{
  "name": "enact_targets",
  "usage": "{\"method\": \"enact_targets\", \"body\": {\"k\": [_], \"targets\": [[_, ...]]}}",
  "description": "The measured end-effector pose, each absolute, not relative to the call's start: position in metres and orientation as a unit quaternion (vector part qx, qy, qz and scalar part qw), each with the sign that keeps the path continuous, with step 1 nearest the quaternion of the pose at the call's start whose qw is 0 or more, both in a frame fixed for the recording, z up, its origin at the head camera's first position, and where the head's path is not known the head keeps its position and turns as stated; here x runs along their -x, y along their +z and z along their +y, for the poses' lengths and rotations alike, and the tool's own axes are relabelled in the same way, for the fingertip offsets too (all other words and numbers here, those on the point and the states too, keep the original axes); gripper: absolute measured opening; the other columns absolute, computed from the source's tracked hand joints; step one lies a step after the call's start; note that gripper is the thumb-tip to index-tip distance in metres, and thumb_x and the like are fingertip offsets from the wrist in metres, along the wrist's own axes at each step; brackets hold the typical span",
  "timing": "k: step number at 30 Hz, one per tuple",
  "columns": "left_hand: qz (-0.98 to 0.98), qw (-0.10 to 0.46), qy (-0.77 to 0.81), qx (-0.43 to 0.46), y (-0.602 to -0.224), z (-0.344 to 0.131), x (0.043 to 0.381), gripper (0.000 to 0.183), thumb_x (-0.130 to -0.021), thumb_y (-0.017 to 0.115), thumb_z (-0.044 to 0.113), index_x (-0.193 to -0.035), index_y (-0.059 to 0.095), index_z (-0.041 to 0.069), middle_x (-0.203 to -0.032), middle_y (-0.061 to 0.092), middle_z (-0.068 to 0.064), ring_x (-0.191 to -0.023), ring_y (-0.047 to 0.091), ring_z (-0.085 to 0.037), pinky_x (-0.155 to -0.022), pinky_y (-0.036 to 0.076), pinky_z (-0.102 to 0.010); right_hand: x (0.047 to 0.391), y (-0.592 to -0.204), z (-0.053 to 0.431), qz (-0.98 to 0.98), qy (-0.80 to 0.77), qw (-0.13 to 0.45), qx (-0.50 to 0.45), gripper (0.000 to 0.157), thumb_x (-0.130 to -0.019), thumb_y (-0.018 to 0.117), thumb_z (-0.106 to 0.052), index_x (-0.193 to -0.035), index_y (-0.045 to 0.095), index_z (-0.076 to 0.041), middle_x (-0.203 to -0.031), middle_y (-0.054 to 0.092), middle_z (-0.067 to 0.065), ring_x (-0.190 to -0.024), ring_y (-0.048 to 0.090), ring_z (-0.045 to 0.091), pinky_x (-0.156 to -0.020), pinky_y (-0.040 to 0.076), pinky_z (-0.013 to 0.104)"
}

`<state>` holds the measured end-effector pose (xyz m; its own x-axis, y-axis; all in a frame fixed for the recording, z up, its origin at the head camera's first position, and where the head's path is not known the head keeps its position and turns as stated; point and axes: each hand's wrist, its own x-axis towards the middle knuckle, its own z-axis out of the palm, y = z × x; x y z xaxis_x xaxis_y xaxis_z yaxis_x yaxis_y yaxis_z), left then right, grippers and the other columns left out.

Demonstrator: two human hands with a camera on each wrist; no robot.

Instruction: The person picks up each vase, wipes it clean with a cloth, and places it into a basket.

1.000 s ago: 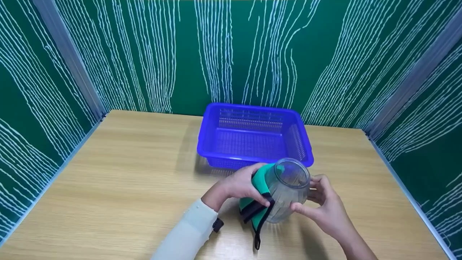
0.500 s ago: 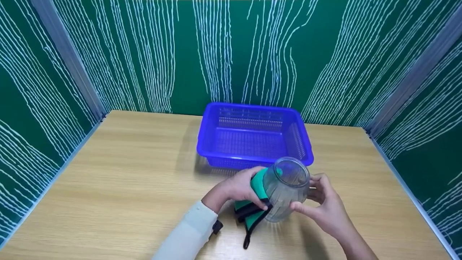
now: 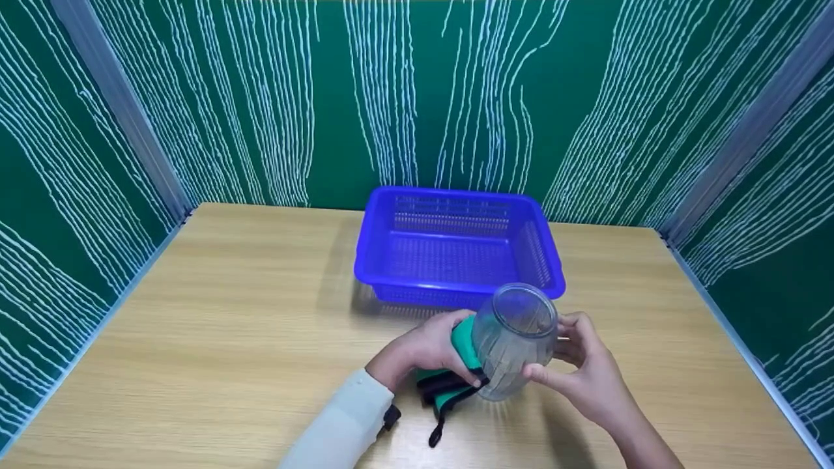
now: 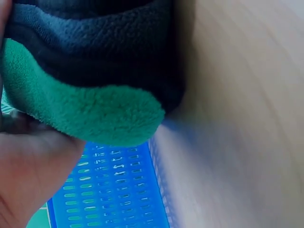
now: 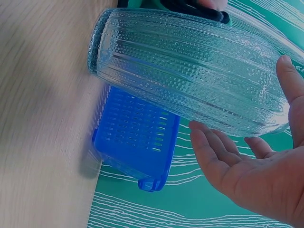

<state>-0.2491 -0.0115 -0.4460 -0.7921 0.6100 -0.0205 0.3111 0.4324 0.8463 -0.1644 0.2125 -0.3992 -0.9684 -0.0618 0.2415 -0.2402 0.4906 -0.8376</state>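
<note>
A clear ribbed glass vase [image 3: 511, 348] stands mouth up in the head view, in front of the basket. My left hand [image 3: 440, 342] grips a green cloth [image 3: 464, 340] with black edging and a hanging loop, pressing it to the vase's left side. The same cloth [image 4: 109, 116] fills much of the left wrist view, its dark grey underside showing. On the other side my right hand [image 3: 589, 374] holds the vase, thumb in front and fingers behind. In the right wrist view the vase [image 5: 190, 71] shows its dotted ribbed wall, and my right hand [image 5: 256, 175] is round its upper part.
A blue plastic basket [image 3: 456, 286] with slotted walls stands just behind the vase on the wooden table [image 3: 247, 312]. Green panels [image 3: 443, 98] with white wavy lines enclose the table at the back and sides.
My left hand has slid slightly down the vase's side with the cloth. The cloth's loose end and loop have swung left. My right hand and the vase have barely moved.
</note>
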Motion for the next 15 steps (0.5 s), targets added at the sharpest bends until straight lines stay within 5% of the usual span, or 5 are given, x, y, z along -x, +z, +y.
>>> {"method": "enact_targets", "body": {"k": [15], "targets": [[0.842,0.144,0.433,-0.288,-0.4526,-0.0125,0.2491,0.076,-0.038,0.088,0.030,-0.105,0.052,0.030,-0.094,0.056,0.016,-0.087,0.050,-0.004,-0.078,0.040,-0.020,0.1636,-0.3988,0.2110,-0.862,0.492,0.088,-0.081,0.064,-0.058,0.080,-0.020,-0.108,0.041,-0.013,-0.107,0.056,-0.001,-0.092,0.058,0.010,-0.078,0.047,0.021]]}}
